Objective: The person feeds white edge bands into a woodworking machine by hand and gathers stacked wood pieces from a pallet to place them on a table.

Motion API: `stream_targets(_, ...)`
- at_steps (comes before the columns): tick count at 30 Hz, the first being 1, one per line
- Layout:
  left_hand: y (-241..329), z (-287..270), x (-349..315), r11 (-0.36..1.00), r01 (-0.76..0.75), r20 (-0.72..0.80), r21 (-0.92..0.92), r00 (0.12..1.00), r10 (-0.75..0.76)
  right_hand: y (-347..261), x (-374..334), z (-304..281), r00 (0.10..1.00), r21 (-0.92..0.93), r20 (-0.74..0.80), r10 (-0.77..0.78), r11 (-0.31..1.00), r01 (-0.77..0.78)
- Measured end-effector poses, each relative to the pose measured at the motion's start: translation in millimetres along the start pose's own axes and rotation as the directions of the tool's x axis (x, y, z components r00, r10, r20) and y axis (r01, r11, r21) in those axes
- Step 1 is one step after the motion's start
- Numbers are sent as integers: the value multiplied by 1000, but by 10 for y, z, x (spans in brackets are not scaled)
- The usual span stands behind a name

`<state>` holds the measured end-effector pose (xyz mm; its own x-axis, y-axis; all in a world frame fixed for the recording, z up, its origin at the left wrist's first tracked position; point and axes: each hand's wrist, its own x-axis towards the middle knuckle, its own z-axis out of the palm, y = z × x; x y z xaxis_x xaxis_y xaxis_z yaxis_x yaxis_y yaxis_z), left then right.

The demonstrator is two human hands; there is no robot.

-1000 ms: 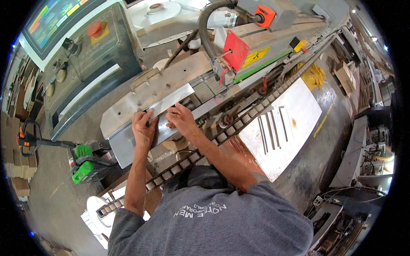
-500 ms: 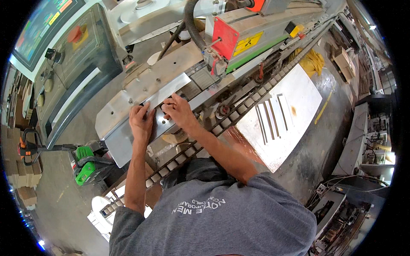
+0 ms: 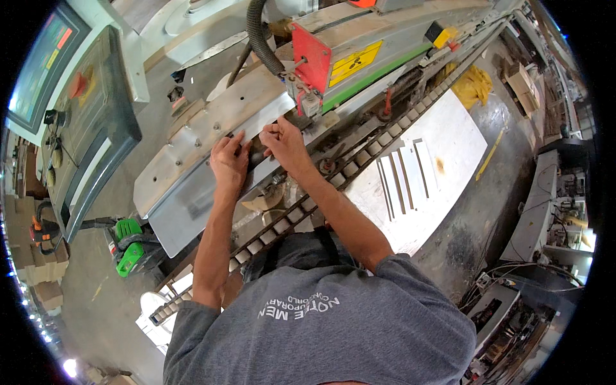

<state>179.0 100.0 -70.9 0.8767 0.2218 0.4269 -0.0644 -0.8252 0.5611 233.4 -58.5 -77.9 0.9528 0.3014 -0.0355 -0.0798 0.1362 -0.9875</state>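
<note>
My left hand (image 3: pixel 230 162) is closed at the near edge of a pale narrow strip (image 3: pixel 273 113), which lies along the bed of a long machine (image 3: pixel 366 64). Beside it, to the right, my right hand (image 3: pixel 284 144) is closed with bent fingers at the same strip. My fingers hide part of the strip. Its far right end reaches just below the red plate (image 3: pixel 312 56) of the machine head. Under and left of my hands runs a grey metal guide table (image 3: pixel 176 215) with a bent edge.
A chain track (image 3: pixel 369 154) crosses in front of the machine. To its right, several dark and light strips (image 3: pixel 408 173) lie on a white board (image 3: pixel 452 141). A control panel (image 3: pixel 90 122) with a screen stands at left, above a green-and-black tool (image 3: pixel 130 247) on the floor.
Both hands and the pale strip have moved right along the machine bed, closer to the red-plated head. The whole view has shifted slightly left.
</note>
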Motion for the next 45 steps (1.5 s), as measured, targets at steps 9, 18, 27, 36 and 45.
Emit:
stream_targets(9,403,649,364,995,35,68,-89,997,-29,-359,-800,-934,1000,-151,6,-22,988,23)
stream_targets(18,603,641,394,974,-52,57,-221,996,66,-90,-1543,-3712,764,-749,-554,-330,598,-284)
stream_targets(27,756,331,-84,982,33,124,-185,992,-10,162,-1753,-4363,848,-844,-514,134,100,-527)
stream_targets(36,1387,1,-503,949,-1,250,-315,965,84,-589,-1927,-3281,820,-195,-565,90,951,-239)
stream_targets(45,1315,-357,-1024,866,129,397,-482,914,85,-332,-1581,-718,973,232,-124,193,959,-161)
